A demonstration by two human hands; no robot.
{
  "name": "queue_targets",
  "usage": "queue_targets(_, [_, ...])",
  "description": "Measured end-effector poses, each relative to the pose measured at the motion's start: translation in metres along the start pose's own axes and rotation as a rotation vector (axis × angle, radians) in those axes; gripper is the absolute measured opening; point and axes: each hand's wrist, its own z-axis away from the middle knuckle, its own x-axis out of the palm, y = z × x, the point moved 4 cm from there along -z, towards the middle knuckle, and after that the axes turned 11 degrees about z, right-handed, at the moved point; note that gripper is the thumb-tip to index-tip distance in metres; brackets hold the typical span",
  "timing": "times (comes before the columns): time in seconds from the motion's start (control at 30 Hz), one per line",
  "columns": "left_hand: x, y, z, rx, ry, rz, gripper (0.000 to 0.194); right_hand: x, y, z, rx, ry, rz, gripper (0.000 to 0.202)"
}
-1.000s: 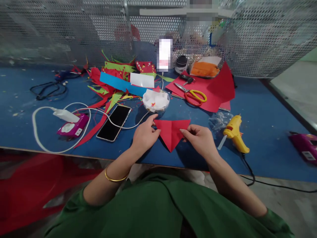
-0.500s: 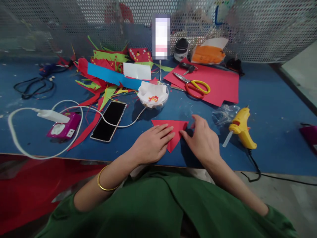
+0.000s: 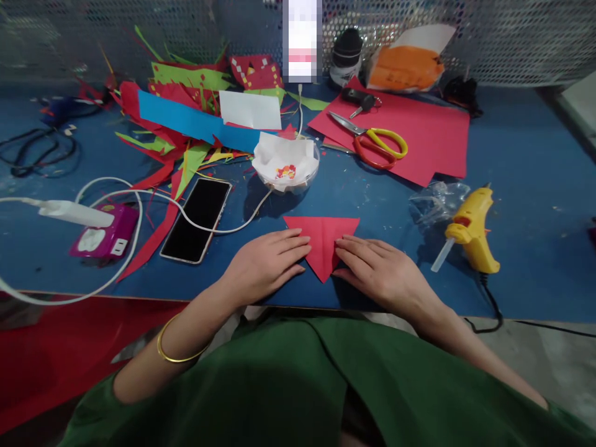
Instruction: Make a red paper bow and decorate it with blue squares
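A red paper triangle lies flat on the blue table near its front edge, point toward me, with a crease down its middle. My left hand rests open on the table, its fingertips on the triangle's left side. On the right side lie the fingertips of my right hand, which is also open, palm down. Just beyond the triangle stands a clear bowl lined with white paper, with small red and yellow bits inside.
Scissors and keys lie on red sheets. A yellow glue gun is at right. At left are a phone, a purple power block, a white cable and paper scraps.
My right hand has come down flat onto the triangle's right side. My left hand has slid left, uncovering the middle of the paper. The view has shifted slightly.
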Motion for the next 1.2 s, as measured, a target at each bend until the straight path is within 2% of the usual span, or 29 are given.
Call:
queue_targets(0.17, [0.002, 0.011, -0.005, 0.102, 0.075, -0.173, 0.021, -0.004, -0.004, -0.007, -0.021, -0.012, 0.036, 0.023])
queue_targets(0.27, [0.006, 0.018, -0.007, 0.174, 0.063, -0.266, 0.02, -0.001, -0.007, -0.009, 0.024, -0.032, 0.059, 0.022])
queue_targets(0.4, [0.007, 0.019, -0.009, 0.19, 0.074, -0.287, 0.023, -0.001, -0.007, -0.007, 0.134, -0.055, 0.008, 0.023])
queue_targets(0.47, [0.007, 0.019, -0.009, 0.18, 0.082, -0.28, 0.023, -0.002, -0.005, -0.007, 0.177, -0.067, -0.063, 0.03])
queue_targets(0.57, [0.008, 0.018, -0.009, 0.164, 0.075, -0.273, 0.021, -0.001, -0.005, -0.009, 0.166, -0.09, -0.108, 0.049])
queue_targets(0.67, [0.008, 0.018, -0.01, 0.163, 0.072, -0.288, 0.021, 0.003, -0.005, -0.012, 0.139, -0.083, -0.033, 0.029])
queue_targets(0.77, [0.006, 0.018, -0.012, 0.155, 0.097, -0.258, 0.02, 0.007, -0.007, -0.012, 0.136, -0.069, -0.013, 0.028])
queue_targets(1.0, [0.0, 0.014, -0.014, -0.012, 0.154, -0.104, 0.017, 0.007, -0.007, -0.003, 0.278, -0.02, -0.143, 0.025])
queue_targets(1.2, [0.003, 0.007, -0.012, -0.295, 0.238, 0.166, 0.011, 0.01, 0.005, -0.003, 0.51, 0.002, -0.384, 0.015])
